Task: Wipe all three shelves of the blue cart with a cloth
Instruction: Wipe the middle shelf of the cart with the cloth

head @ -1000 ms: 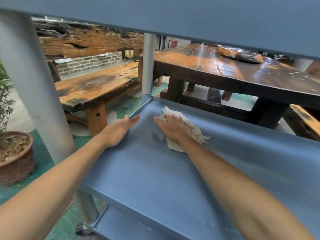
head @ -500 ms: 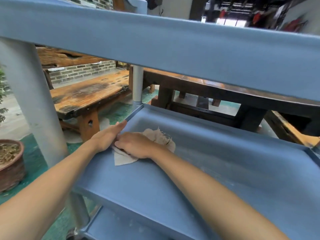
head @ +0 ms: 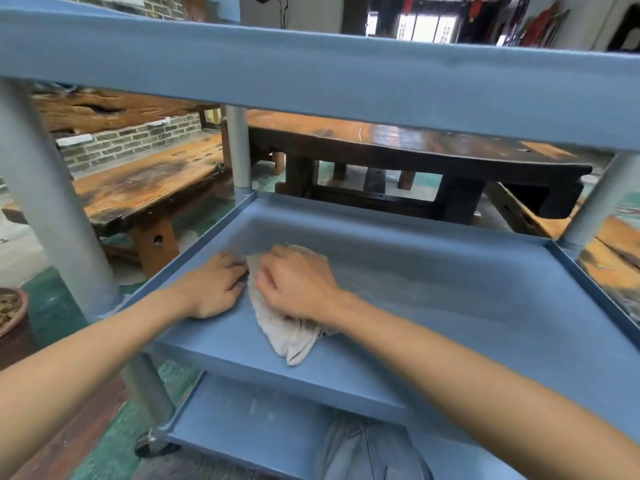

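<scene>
Three blue plastic shelves make up the cart, and our work sits on the middle shelf (head: 433, 306), where the crumpled off-white cloth (head: 291, 330) lies toward its near left corner. Our right hand (head: 298, 282) presses down on the cloth with fingers curled over its bunched top, holding it. Our left hand (head: 214, 285) rests on the shelf floor just beside the cloth, fingers bent and touching the cloth's left edge; we cannot tell whether it pinches the fabric or only steadies it.

To wipe well here, we judge that we should keep the palm flat and heavy on the cloth and sweep in long overlapping passes from the left rim toward the right, running into the corners where the raised lip meets the floor. The right half of the shelf shows a pale dusty haze, so that area probably needs most attention.

Below, the bottom shelf (head: 249, 420) shows faint smears and looks unwiped. The top shelf (head: 311, 74) crosses above our view, carried on grey metal posts (head: 52, 209). Beyond the cart stand a rough orange-brown wooden bench (head: 145, 188) on the left and a dark polished wooden table (head: 415, 150) farther off, over a green floor (head: 55, 306), with a brick wall (head: 131, 143) behind.
</scene>
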Available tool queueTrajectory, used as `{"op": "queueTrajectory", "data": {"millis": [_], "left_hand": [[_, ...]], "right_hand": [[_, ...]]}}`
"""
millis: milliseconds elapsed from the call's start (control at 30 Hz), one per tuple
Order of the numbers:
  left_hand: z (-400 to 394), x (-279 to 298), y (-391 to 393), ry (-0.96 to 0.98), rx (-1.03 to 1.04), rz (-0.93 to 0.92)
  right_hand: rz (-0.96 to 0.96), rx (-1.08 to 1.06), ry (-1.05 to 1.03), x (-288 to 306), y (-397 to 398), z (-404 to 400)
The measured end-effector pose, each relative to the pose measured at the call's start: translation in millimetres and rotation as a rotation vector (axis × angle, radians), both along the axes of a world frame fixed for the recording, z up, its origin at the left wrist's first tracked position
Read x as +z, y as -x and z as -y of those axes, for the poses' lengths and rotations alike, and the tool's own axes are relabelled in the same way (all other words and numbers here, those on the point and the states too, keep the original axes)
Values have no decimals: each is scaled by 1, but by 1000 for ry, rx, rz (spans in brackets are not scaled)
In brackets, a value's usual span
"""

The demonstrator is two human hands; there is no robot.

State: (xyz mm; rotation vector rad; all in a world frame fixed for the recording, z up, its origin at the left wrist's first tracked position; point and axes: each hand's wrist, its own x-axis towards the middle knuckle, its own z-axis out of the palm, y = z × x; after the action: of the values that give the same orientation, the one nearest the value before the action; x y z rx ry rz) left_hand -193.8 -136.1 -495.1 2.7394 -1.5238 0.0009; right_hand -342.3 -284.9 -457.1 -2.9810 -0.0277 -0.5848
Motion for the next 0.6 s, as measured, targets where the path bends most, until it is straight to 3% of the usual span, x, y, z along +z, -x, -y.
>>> {"op": "queueTrajectory", "data": {"millis": [33, 167, 433, 500, 600], "left_hand": [[2, 1, 4, 3, 2, -8], [6, 10, 9, 15, 56, -66], [28, 33, 17, -322, 197, -32], [41, 41, 23, -293, 191, 62], [68, 48, 39, -75, 117, 109]], "right_hand": [[-4, -33, 14, -6, -5, -2], [-364, -7, -73, -34, -20, 7], [-286, 2, -62, -46, -1, 65], [-303, -21, -41, -45, 13, 95], [-328, -85, -26, -44, 33, 140]]}}
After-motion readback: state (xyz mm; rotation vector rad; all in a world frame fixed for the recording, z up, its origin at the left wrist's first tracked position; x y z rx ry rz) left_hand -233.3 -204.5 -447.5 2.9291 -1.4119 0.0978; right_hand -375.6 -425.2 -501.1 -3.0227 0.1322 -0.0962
